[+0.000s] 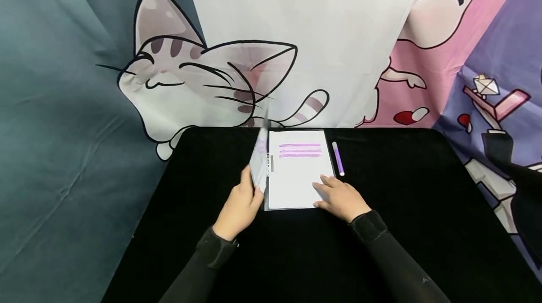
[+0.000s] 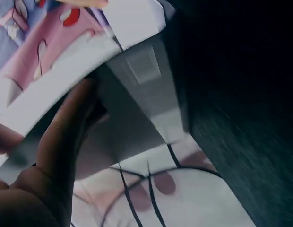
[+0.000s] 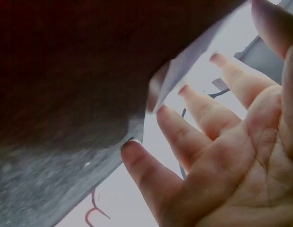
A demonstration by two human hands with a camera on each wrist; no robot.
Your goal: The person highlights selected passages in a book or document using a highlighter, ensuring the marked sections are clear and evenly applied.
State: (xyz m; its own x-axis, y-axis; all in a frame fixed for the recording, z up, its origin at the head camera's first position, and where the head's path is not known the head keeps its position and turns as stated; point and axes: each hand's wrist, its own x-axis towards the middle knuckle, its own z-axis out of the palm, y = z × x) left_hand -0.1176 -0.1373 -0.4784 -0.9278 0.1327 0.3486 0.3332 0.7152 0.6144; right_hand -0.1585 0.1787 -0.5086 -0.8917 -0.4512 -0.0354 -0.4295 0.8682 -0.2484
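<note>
A folder lies opened on the table with white paper [image 1: 296, 178] in it, marked by several purple lines near the top. By its left edge, the folder's cover [image 1: 259, 159] stands raised on end. My left hand [image 1: 239, 206] grips that cover at its lower edge, thumb on the near side. In the left wrist view the grey cover [image 2: 132, 109] shows a pale rectangular patch, with a finger along it. My right hand [image 1: 340, 197] rests on the paper's lower right corner with fingers stretched; the right wrist view shows its spread fingers [image 3: 184, 137] at the sheet's edge.
A purple marker [image 1: 338, 158] lies just right of the folder. Black cloth covers the table [image 1: 406, 176]. Behind its far edge hangs a cloth backdrop [image 1: 347, 49] printed with a cartoon cat and other figures.
</note>
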